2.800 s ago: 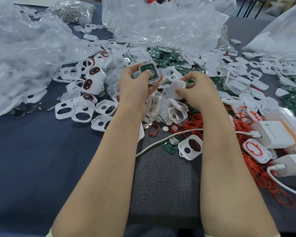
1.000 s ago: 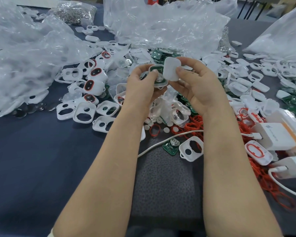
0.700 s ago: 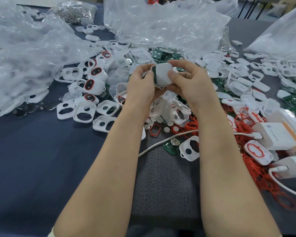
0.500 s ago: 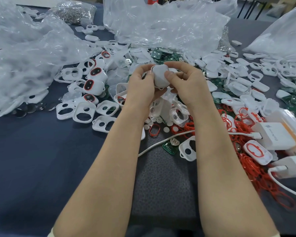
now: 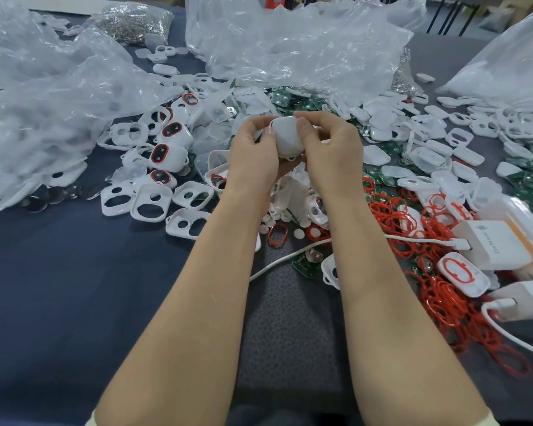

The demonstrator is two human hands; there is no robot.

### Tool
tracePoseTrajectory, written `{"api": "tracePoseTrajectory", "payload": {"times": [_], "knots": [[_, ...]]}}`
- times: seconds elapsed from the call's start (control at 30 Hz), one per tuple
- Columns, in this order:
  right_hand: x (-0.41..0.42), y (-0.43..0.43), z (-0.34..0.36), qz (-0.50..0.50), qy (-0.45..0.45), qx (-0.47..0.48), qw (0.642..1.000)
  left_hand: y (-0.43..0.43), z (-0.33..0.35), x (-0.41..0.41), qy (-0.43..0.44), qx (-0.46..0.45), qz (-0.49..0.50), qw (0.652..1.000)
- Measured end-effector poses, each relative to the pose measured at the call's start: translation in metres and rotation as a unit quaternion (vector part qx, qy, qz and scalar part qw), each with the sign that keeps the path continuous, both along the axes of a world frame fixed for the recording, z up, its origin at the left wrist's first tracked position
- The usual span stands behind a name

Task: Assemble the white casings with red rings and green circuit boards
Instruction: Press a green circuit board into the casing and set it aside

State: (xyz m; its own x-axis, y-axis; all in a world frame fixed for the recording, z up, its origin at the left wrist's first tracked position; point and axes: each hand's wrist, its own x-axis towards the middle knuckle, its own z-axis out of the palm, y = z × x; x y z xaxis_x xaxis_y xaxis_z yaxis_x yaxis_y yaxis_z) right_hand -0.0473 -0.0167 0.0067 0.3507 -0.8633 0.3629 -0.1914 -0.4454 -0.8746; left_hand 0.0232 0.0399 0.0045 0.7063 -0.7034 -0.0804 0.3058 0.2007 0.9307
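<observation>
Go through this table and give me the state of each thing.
Small white plastic casing, held up, pinched between both hands.
Left hand, grips the casing.
Right hand, grips the casing.
Red-ringed white casings, rings fitted, lying loose.
White two-hole frames, empty, unfitted.
Thin red rings, loose in a heap.
White charger block, cable plugged in.

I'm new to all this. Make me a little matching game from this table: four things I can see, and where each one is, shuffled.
Things:
1. white casing
2. red rings
3. white cable
4. empty white frames

Places:
A. on the table, left of the left forearm
B. runs to the white charger
C. gripped by the left hand and right hand
D. heaped right of the right forearm

Pairs: 1-C, 2-D, 3-B, 4-A
</observation>
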Motion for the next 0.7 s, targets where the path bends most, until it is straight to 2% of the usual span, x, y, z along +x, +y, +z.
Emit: {"api": "tracePoseTrajectory", "payload": {"times": [0.17, 0.43, 0.7], "knots": [[-0.003, -0.003, 0.001, 0.039, -0.053, 0.077, 0.995, 0.000, 0.000, 0.000, -0.011, -0.005, -0.016, 1.000], [-0.007, -0.013, 0.003, 0.091, -0.115, 0.250, 0.957, 0.001, -0.001, -0.001, -0.055, -0.005, -0.033, 0.998], [-0.001, -0.013, -0.001, 0.089, -0.147, 0.263, 0.949, 0.004, -0.003, 0.002, -0.128, -0.017, -0.023, 0.991]]}}
